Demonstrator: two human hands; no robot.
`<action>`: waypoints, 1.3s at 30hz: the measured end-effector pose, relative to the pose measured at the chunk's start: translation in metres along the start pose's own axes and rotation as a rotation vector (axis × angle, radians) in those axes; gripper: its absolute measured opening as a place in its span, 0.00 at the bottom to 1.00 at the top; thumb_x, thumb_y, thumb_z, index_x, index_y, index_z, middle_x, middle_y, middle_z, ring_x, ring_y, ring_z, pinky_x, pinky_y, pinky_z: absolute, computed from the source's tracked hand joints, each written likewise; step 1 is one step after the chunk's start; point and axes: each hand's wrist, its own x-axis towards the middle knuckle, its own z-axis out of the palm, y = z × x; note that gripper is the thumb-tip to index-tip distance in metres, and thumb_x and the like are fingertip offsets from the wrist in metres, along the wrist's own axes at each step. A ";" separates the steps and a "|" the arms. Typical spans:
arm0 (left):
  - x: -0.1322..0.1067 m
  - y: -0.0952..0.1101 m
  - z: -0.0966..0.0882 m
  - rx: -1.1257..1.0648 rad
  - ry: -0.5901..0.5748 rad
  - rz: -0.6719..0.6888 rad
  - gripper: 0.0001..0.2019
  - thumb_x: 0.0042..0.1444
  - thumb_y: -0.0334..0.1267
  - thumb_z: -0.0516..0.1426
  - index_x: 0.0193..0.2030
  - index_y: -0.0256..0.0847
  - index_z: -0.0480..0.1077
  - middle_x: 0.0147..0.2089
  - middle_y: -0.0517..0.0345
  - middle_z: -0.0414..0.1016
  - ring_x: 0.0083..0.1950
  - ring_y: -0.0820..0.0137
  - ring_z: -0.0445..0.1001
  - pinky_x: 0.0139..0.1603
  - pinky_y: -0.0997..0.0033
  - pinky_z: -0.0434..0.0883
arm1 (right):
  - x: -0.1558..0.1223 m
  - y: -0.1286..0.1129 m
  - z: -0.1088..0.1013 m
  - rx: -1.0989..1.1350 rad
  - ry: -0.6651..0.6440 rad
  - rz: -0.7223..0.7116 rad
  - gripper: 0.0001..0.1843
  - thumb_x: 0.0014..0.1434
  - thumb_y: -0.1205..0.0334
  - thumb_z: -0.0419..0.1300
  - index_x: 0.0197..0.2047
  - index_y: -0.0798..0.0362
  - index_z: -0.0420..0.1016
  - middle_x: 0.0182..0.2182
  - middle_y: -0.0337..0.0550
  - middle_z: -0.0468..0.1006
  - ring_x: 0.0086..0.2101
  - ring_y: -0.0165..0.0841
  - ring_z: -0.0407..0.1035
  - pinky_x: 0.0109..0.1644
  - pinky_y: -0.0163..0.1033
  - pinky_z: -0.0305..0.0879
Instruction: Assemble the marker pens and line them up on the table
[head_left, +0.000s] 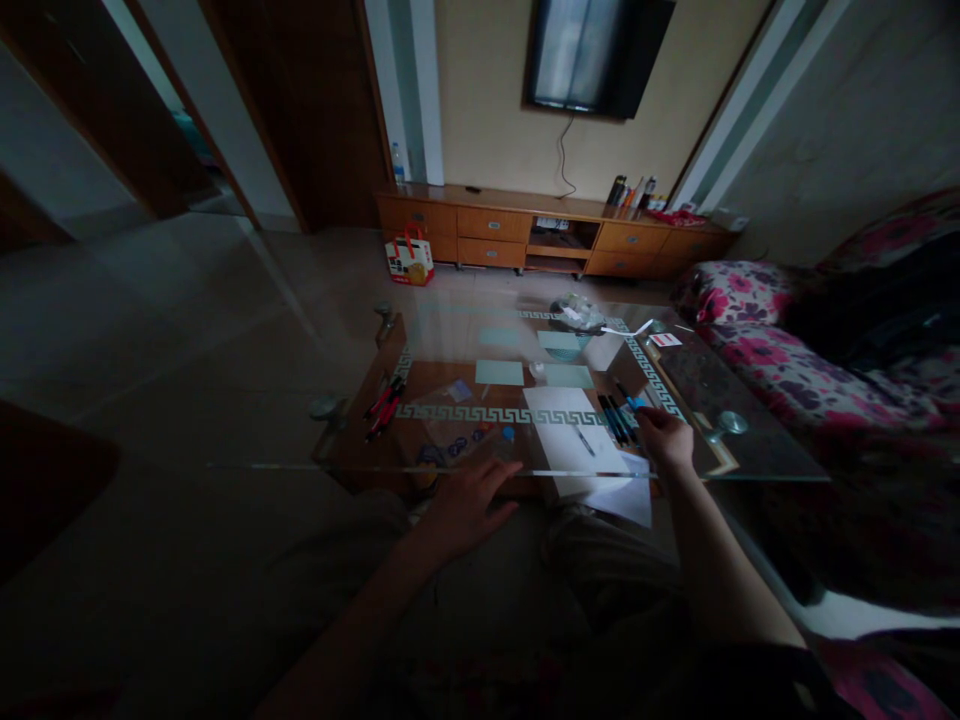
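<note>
My right hand (666,438) is closed in a pinch on a dark pen with a blue part (627,394), at the right side of the glass table (442,345). Just left of it, several dark blue pens (615,420) lie side by side. A white sheet of paper (555,425) is spread beside them, with a single pen (583,440) on it. Over the table's near edge rests my left hand (472,500), its fingers stretched out and nothing in them. Several red and black pens (385,410) form a group at the table's left.
A clear plastic bag (577,312) sits toward the table's far side, near a red and white card (665,340). A small blue object (508,434) is near the front edge. Beyond stand a wooden TV cabinet (491,222) and a paper bag (410,260). At right is a floral sofa (787,370).
</note>
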 end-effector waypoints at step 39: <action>0.001 -0.016 -0.057 0.114 0.085 -0.086 0.17 0.62 0.43 0.54 0.57 0.47 0.69 0.55 0.55 0.73 0.50 0.64 0.75 0.51 0.64 0.71 | 0.007 0.027 0.007 -0.385 -0.095 -0.141 0.19 0.54 0.55 0.57 0.43 0.54 0.82 0.35 0.52 0.83 0.36 0.44 0.77 0.42 0.42 0.68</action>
